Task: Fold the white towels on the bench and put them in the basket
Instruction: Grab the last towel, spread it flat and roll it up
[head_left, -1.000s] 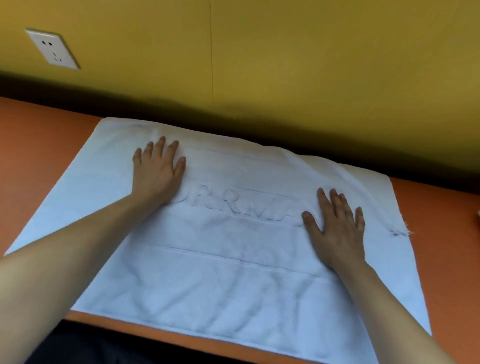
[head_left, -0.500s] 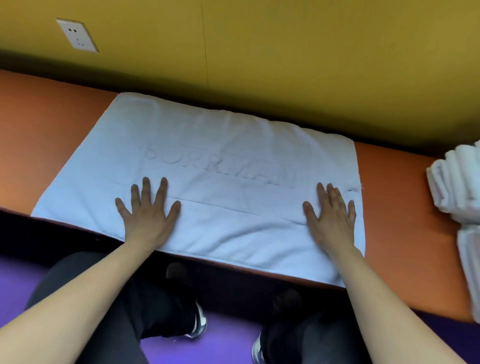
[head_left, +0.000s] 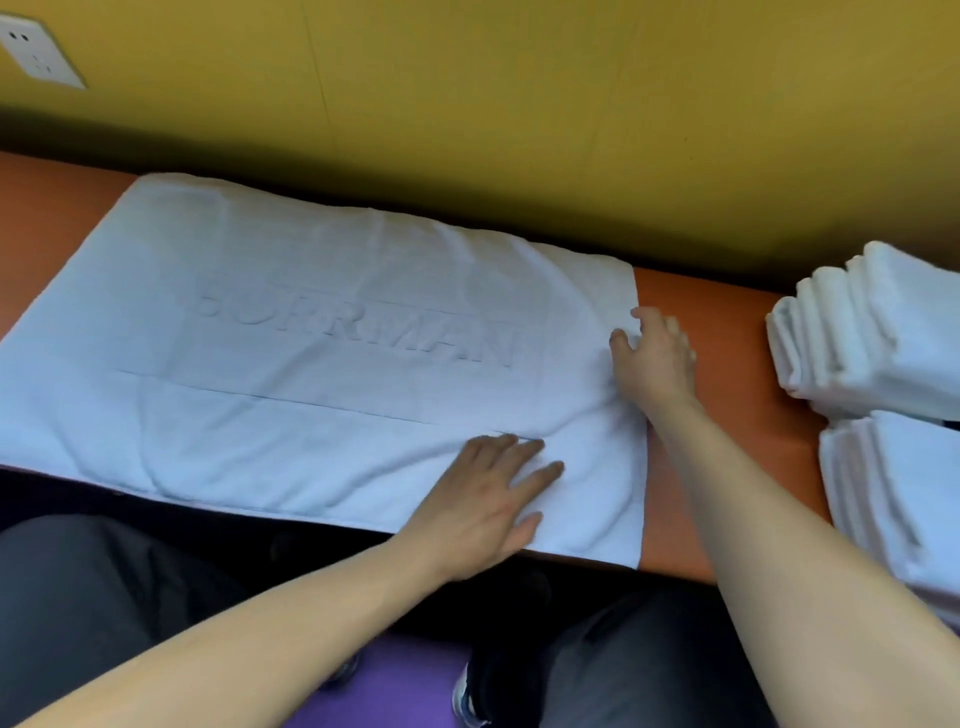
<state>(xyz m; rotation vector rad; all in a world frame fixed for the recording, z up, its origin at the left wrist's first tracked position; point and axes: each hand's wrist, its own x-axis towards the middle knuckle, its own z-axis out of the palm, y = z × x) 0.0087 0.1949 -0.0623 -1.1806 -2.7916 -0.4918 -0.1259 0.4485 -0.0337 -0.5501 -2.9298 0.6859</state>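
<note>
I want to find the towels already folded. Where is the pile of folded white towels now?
In the head view, the pile of folded white towels lies at the right end of the orange bench, right of the spread white towel and the right hand.

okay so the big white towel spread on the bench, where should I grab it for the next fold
Probably its right short edge, coming from the right. The towel lies flat lengthwise on the bench, and that edge is free over bare bench. The right hand is at its far corner; the left hand presses flat near the front corner.
</note>
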